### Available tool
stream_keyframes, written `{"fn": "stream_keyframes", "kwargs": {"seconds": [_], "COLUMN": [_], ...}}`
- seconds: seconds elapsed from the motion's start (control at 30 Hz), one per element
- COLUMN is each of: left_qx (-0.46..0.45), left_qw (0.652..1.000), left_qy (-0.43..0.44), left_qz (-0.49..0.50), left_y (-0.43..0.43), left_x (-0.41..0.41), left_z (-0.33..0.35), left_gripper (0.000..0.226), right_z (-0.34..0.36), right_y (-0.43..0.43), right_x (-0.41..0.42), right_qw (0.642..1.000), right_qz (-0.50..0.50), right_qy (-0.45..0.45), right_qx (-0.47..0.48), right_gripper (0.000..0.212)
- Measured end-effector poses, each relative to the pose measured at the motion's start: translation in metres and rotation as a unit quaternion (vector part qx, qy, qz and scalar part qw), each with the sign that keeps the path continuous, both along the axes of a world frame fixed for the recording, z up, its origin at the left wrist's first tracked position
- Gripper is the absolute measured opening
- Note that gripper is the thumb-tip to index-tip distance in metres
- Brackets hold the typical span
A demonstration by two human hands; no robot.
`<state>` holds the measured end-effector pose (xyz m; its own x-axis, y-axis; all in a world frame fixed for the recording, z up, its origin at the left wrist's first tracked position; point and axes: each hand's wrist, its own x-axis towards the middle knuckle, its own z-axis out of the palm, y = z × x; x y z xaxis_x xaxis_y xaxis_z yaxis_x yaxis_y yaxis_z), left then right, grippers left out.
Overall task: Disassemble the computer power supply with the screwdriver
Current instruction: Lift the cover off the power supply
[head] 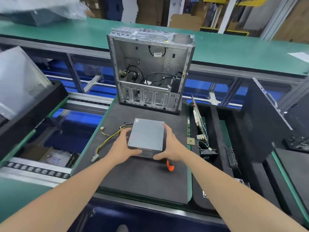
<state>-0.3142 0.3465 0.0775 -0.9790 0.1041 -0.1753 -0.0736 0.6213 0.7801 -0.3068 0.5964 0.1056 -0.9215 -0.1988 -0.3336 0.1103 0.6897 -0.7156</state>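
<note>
At the far left a plastic-wrapped box (18,81) sat in a black foam tray. On the dark worktop (142,181), yellow and black cables (107,139) trailed leftward from the grey power supply (146,134), which lay flat near the middle of the mat. The left hand (122,148) held its near left corner, fingers along the side and thumb across the front. Behind it stood an open, stripped computer case (150,69). The right hand (172,146) held the near right corner the same way. The screwdriver (170,165), orange-handled, lay on the mat just beneath the right wrist. Further right, circuit boards (200,124) stood in a foam tray.
</note>
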Motion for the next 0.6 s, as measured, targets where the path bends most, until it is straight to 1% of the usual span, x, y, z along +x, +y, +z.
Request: {"fn": "stream_keyframes", "kwargs": {"seconds": [0.1, 0.2, 0.23, 0.3, 0.33, 0.37, 0.4, 0.47, 0.5, 0.6], "left_qx": [0.02, 0.047, 0.056, 0.056, 0.059, 0.061, 0.062, 0.044, 0.022, -0.046], "left_qw": [0.998, 0.997, 0.997, 0.998, 0.998, 0.998, 0.997, 0.998, 0.999, 0.997], "left_qy": [-0.062, -0.058, -0.048, -0.02, -0.008, 0.002, 0.013, 0.04, 0.049, 0.046], "left_qz": [-0.022, -0.026, -0.02, -0.022, -0.029, -0.035, -0.036, -0.018, -0.003, 0.042], "left_y": [-0.008, -0.013, -0.013, -0.012, -0.011, -0.01, -0.01, -0.009, -0.008, -0.008], "left_x": [-0.007, -0.012, -0.013, -0.012, -0.012, -0.013, -0.014, -0.017, -0.02, -0.028], "left_z": [-0.008, -0.015, -0.016, -0.014, -0.011, -0.007, 0.0, 0.016, 0.024, 0.042], "left_gripper": [0.109, 0.097, 0.094, 0.09, 0.085, 0.077, 0.065, 0.045, 0.044, 0.062], "right_z": [-0.004, -0.011, -0.011, -0.01, -0.008, -0.003, 0.002, 0.013, 0.019, 0.034], "right_y": [-0.009, -0.011, -0.011, -0.008, -0.007, -0.005, -0.005, -0.003, -0.002, -0.003], "right_x": [-0.004, -0.006, -0.006, -0.007, -0.009, -0.011, -0.013, -0.018, -0.021, -0.028], "right_qw": [0.999, 0.999, 0.998, 0.992, 0.987, 0.981, 0.975, 0.965, 0.963, 0.969], "right_qz": [-0.02, -0.046, -0.053, -0.064, -0.073, -0.086, -0.1, -0.116, -0.12, -0.119], "right_qy": [-0.027, -0.021, -0.015, -0.006, -0.012, -0.023, -0.035, -0.051, -0.057, -0.058], "right_qx": [-0.008, -0.009, -0.031, -0.107, -0.144, -0.173, -0.194, -0.228, -0.234, -0.208], "right_gripper": [0.149, 0.146, 0.143, 0.128, 0.125, 0.124, 0.119, 0.095, 0.08, 0.042]}}
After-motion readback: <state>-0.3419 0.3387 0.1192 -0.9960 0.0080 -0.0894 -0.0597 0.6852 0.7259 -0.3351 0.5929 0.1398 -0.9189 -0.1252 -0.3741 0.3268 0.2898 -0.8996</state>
